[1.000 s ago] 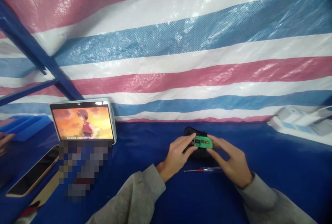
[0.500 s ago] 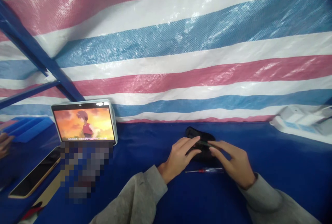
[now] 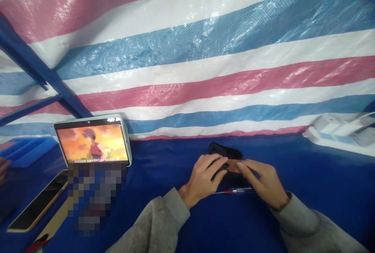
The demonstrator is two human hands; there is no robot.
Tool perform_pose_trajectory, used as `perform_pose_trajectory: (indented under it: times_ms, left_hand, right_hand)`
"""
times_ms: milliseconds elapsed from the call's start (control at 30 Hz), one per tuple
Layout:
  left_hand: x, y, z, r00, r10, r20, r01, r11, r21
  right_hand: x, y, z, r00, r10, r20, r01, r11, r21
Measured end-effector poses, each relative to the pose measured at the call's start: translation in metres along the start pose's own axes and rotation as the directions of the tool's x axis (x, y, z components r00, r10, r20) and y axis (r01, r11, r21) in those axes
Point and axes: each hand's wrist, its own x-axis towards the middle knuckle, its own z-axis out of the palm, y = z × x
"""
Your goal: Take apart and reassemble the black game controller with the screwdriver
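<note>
Blue tabletop (image 3: 222, 225) runs under both hands, smooth-looking. Left hand (image 3: 202, 177) pinches the dark left end of a small circuit board (image 3: 233, 164); exact contact partly hidden by the fingers. Right hand (image 3: 262, 179) pinches the right end, thumb and forefinger. Black casing (image 3: 225, 151), probably a mouse shell, sits just beyond and beneath the fingertips; can't tell if one piece or two. Likely light, hard plastic, could skid if nudged. Screwdriver (image 3: 236, 191), clear handle, red collar, lies just on the near side of the fingertips, handle end by the right hand; may roll. Board sits between the hands, over the casing, brown face showing. Should be light, stiff, fragile around mounted parts. Hold by opposite edges, don't flex.
</note>
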Motion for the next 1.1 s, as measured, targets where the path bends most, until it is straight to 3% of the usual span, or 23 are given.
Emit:
perform_pose_trajectory:
  times_ms: [167,267,367,667,1100]
  left_hand:
    - [0.0,0.001,-0.01,0.998,-0.064,-0.01,0.064,0.995,0.082]
    - [0.0,0.002,-0.014,0.995,-0.096,0.04,0.09,0.989,0.119]
    - [-0.002,0.002,-0.014,0.988,-0.106,0.11,0.09,0.986,0.141]
    - [-0.004,0.001,-0.009,0.973,-0.157,0.17,0.122,0.972,0.203]
    - [-0.006,0.003,-0.008,0.977,-0.13,0.171,0.084,0.964,0.252]
  right_hand:
    - [-0.004,0.008,0.002,0.989,-0.019,-0.147,0.008,0.997,-0.075]
    - [-0.005,0.014,0.002,0.98,-0.018,-0.198,-0.006,0.993,-0.12]
    - [-0.006,0.017,0.002,0.98,-0.014,-0.2,-0.011,0.992,-0.123]
    - [-0.006,0.016,0.006,0.983,-0.012,-0.185,-0.006,0.995,-0.098]
    - [-0.006,0.013,0.004,0.985,0.034,-0.168,-0.039,0.999,-0.023]
